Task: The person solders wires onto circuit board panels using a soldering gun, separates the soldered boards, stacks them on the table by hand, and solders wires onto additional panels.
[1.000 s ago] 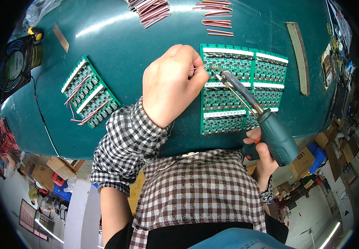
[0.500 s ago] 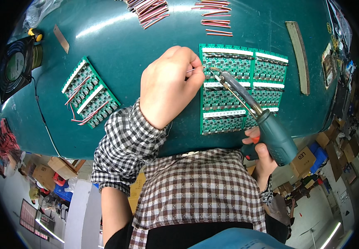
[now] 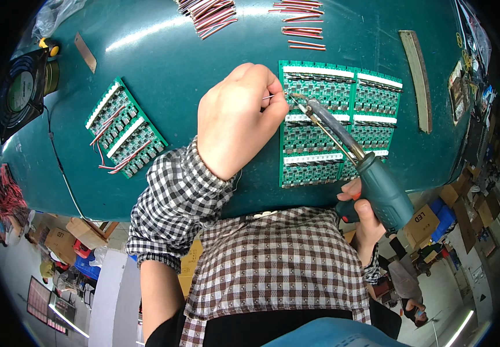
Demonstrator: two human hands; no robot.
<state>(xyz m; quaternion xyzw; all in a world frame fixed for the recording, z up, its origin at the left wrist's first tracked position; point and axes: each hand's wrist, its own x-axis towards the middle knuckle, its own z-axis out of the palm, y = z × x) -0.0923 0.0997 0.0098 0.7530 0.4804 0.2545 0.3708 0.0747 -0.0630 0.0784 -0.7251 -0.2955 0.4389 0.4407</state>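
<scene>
My left hand (image 3: 239, 118) is closed in a pinch on a thin wire (image 3: 269, 96) at the left edge of a large green circuit board panel (image 3: 313, 134). White strips and rows of small parts cover that panel. My right hand (image 3: 366, 217) grips the green handle of a soldering gun (image 3: 384, 191). Its long metal barrel slants up and left over the panel, with the tip close to the wire end at my left fingertips. Whether tip and wire touch is too small to tell. To the left lies a smaller circuit board (image 3: 125, 128) with red, white and dark wires on it.
A bundle of cut wires (image 3: 208, 16) lies at the far side, with sparser wires (image 3: 305, 29) right of it. A fan (image 3: 23, 89) stands at the left, near a flat metal strip (image 3: 85, 53). A worn long strip (image 3: 416, 81) lies right of the panel.
My left hand has shifted very slightly to the right, with the wire still pinched. The soldering gun has hardly moved. A person in the background at lower right has come more into view.
</scene>
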